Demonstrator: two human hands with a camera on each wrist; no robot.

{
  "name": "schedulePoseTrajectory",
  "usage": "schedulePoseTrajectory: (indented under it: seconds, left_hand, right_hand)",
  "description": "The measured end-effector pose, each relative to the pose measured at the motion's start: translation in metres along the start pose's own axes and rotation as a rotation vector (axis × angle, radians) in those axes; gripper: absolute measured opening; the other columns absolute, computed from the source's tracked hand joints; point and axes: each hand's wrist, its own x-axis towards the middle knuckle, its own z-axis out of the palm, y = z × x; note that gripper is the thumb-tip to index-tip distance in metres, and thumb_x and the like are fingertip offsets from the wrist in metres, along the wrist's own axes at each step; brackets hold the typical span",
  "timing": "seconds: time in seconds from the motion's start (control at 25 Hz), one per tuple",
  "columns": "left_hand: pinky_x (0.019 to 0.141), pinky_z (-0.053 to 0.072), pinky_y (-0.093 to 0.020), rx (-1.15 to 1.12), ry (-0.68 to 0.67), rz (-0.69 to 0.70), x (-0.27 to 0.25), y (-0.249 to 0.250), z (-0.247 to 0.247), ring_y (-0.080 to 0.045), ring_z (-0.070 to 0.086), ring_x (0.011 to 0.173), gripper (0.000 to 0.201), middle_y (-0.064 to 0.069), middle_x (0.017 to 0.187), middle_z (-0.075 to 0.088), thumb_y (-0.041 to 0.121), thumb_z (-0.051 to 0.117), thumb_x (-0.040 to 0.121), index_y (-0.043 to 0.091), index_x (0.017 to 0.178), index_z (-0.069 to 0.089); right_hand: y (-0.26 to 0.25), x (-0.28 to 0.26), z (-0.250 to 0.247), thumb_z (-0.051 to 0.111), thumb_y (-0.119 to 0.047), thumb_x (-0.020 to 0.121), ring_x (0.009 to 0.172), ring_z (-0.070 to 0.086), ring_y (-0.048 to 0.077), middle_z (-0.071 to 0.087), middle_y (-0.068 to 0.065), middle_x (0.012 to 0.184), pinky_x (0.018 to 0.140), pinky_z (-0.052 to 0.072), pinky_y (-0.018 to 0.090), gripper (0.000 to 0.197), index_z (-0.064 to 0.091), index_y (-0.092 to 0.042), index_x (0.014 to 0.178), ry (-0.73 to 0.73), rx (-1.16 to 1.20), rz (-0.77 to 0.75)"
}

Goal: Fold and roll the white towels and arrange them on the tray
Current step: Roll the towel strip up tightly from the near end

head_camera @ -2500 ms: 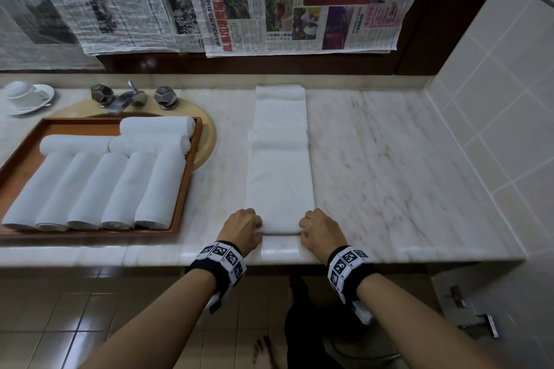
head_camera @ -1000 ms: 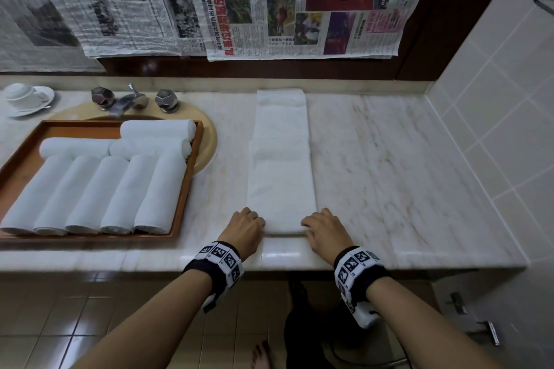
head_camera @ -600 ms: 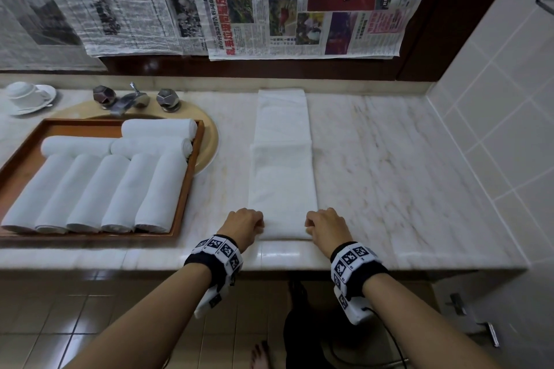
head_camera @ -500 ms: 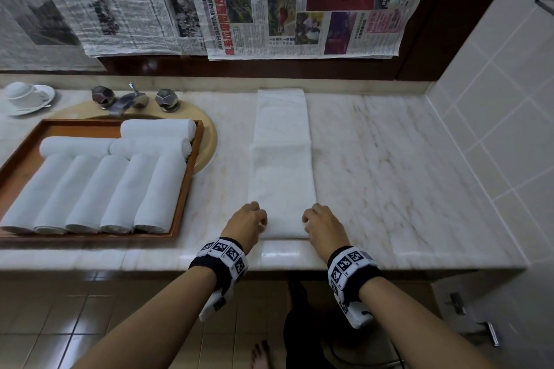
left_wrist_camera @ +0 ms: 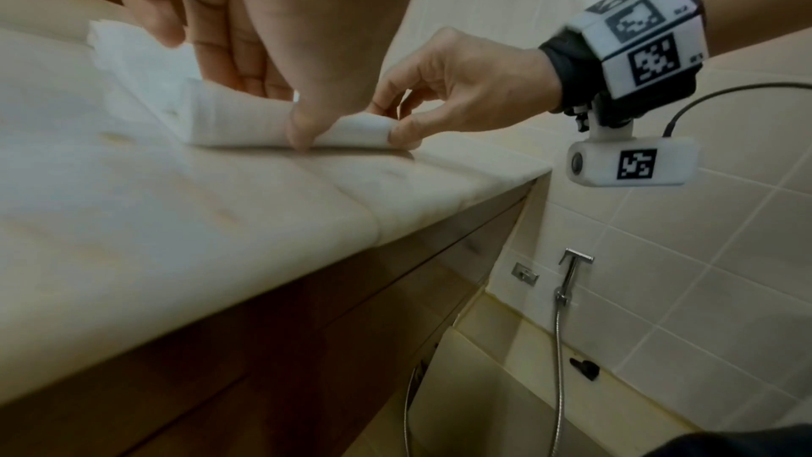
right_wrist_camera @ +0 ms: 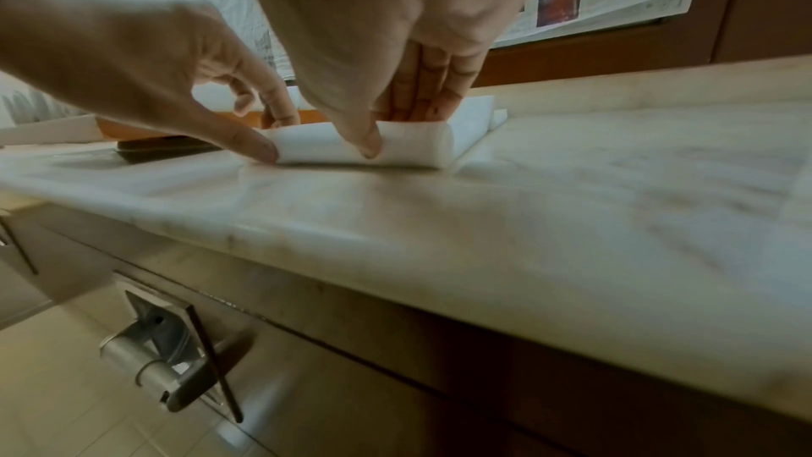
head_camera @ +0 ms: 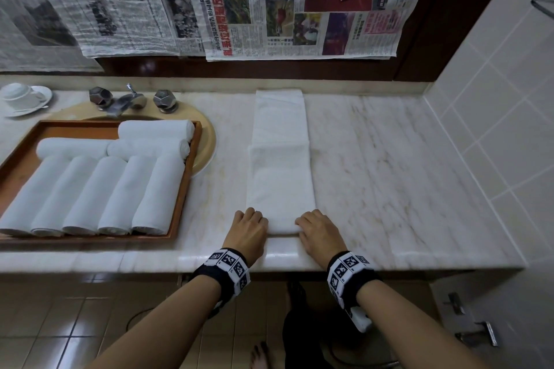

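I have both hands on the near end of the towel (head_camera: 280,159), which lies folded in a long strip on the counter (head_camera: 389,159), running from the front edge back to the wall. The left hand (head_camera: 248,232) and the right hand (head_camera: 317,234) each curl over one end of the small roll started there, thumbs at the near side and fingers on top, so both are closed around the towel.

My worries from here are these. If one hand pushes ahead of the other, the roll will likely go conical and drift sideways off the strip. If I press too lightly, the core may stay loose and the finished roll would sag beside its neighbours. The strip has a step where layers overlap about midway; I judge that ridge could bunch as the roll passes over it. The marble looks slick, so the towel might slide away instead of winding up.

Counts: one towel being rolled. On the tray (head_camera: 186,189), left of my hands and partly over the sink (head_camera: 207,144), I count eight finished rolls (head_camera: 120,192): five side by side pointing towards me, three lying crosswise behind them. One tap (head_camera: 127,100) with two knobs, one cup on one saucer (head_camera: 25,99) at far left, and several newspaper sheets (head_camera: 299,9) hung above.
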Motion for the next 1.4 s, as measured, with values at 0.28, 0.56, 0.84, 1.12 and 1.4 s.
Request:
schedulePoseTrajectory:
  seconds: [0.28,0.56,0.84,1.12,1.4]
  left_hand:
    - [0.086,0.037,-0.034,-0.218,-0.022,0.04,-0.003,-0.018,-0.007,-0.026,0.054,0.103,0.025,-0.002,0.109,0.066,0.021,0.056,0.093,0.015,0.117,0.062]
    - [0.083,0.037,-0.029,-0.251,0.023,-0.054,0.005,-0.014,-0.006,-0.022,0.052,0.104,0.024,0.0,0.113,0.061,0.024,0.049,0.099,0.018,0.115,0.066]
    - [0.061,0.047,-0.032,-0.333,0.14,-0.069,0.001,0.01,0.001,-0.027,0.058,0.081,0.01,-0.007,0.09,0.059,0.0,0.063,0.078,0.006,0.087,0.065]
    - [0.055,0.046,-0.028,-0.121,0.039,0.001,0.008,0.011,0.0,-0.019,0.054,0.064,0.042,0.002,0.07,0.056,0.008,0.086,0.037,0.018,0.067,0.059]
    - [0.087,0.028,-0.036,-0.061,-0.088,-0.002,0.007,0.0,-0.015,-0.019,0.056,0.102,0.021,0.005,0.107,0.063,0.02,0.054,0.092,0.023,0.112,0.06]
  right_hand:
    - [0.006,0.009,-0.025,0.052,-0.005,0.094,0.107,0.056,0.02,0.064,-0.001,0.115,0.091,0.034,0.036,0.03,0.054,-0.019,0.12,-0.277,0.1,0.094]
    - [0.009,0.013,-0.017,0.059,-0.018,0.094,0.098,0.056,0.019,0.057,-0.001,0.109,0.087,0.041,0.033,0.015,0.071,-0.017,0.104,-0.131,0.078,0.138]
    - [-0.016,-0.003,0.004,0.079,-0.007,0.057,0.071,0.057,0.018,0.058,0.0,0.077,0.056,0.05,0.025,0.025,0.062,-0.013,0.074,0.083,0.096,0.019]
    - [-0.011,0.007,0.0,0.067,0.011,0.061,0.084,0.06,0.029,0.063,0.007,0.091,0.07,0.052,0.038,0.036,0.064,-0.01,0.091,-0.041,0.006,0.0]
    - [-0.005,0.006,-0.022,0.048,0.003,0.091,0.108,0.054,0.023,0.057,0.007,0.118,0.093,0.043,0.034,0.042,0.052,-0.015,0.128,-0.281,0.139,0.058]
